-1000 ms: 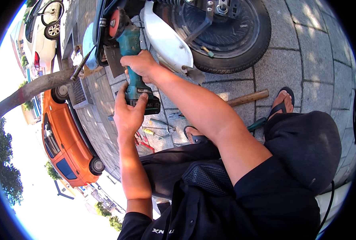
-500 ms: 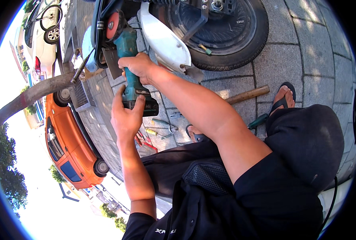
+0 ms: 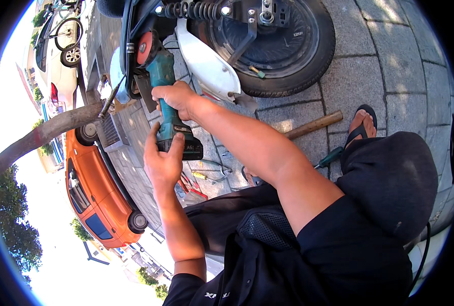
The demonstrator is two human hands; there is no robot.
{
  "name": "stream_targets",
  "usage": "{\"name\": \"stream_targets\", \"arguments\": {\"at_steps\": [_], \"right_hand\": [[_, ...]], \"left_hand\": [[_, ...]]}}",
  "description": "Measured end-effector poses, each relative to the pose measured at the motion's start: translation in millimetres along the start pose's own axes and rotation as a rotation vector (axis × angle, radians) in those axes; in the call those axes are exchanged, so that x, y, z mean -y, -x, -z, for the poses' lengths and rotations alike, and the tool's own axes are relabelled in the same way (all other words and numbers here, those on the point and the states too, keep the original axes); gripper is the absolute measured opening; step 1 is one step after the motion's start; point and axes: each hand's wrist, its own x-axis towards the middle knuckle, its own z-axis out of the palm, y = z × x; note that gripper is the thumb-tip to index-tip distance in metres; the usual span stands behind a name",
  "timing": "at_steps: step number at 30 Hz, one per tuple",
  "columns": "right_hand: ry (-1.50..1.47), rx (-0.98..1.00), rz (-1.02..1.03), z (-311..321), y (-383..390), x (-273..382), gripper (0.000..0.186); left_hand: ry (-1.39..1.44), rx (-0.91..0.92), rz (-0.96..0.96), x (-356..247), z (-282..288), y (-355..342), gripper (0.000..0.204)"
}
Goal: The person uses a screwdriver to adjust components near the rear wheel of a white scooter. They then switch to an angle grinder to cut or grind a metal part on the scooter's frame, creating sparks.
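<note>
A teal cordless angle grinder point(image 3: 162, 71) with a red disc and a black battery is held in both hands. My right hand point(image 3: 178, 98) is wrapped round the middle of its body. Lower down, my left hand point(image 3: 164, 164) grips the battery end, thumb and fingers on either side. The disc point(image 3: 144, 47) sits beside the dark frame point(image 3: 128, 56) of a two-wheeled vehicle; whether it touches is not clear. Just right of the grinder is a white fender point(image 3: 209, 66), in front of the black rear wheel point(image 3: 273, 46). A coil-spring shock absorber point(image 3: 194, 10) shows above.
On the paving by my feet lie a wooden handle point(image 3: 313, 125), a green-handled tool point(image 3: 331, 157), a yellow screwdriver point(image 3: 200, 176) and red-handled tools point(image 3: 191, 191). A tree trunk point(image 3: 46, 127) crosses at left, near a parked orange car point(image 3: 97, 188) and a white car point(image 3: 59, 71).
The view has shifted, so the grinder, my hands and the vehicle appear lower in the picture, with more of the spring showing. Both hands keep the same hold on the grinder.
</note>
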Motion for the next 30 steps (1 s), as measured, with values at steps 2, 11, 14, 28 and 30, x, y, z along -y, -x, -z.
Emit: {"name": "stream_targets", "arguments": {"at_steps": [2,11,14,28,30], "right_hand": [[-0.007,-0.01,0.002,-3,-1,-2,0.014],[0.001,-0.015,0.035,-7,-5,-8,0.012],[-0.004,-0.005,0.022,-6,-4,-7,0.011],[0.034,-0.028,-0.017,-8,2,-3,0.014],[0.011,-0.021,-0.011,-9,0,-5,0.013]], "left_hand": [[0.017,0.001,-0.008,3,3,-1,0.062],[0.038,0.004,-0.037,12,8,-3,0.062],[-0.003,-0.023,-0.095,14,7,-3,0.062],[-0.052,-0.047,-0.133,16,7,-3,0.061],[-0.036,-0.031,-0.107,13,9,-3,0.061]]}}
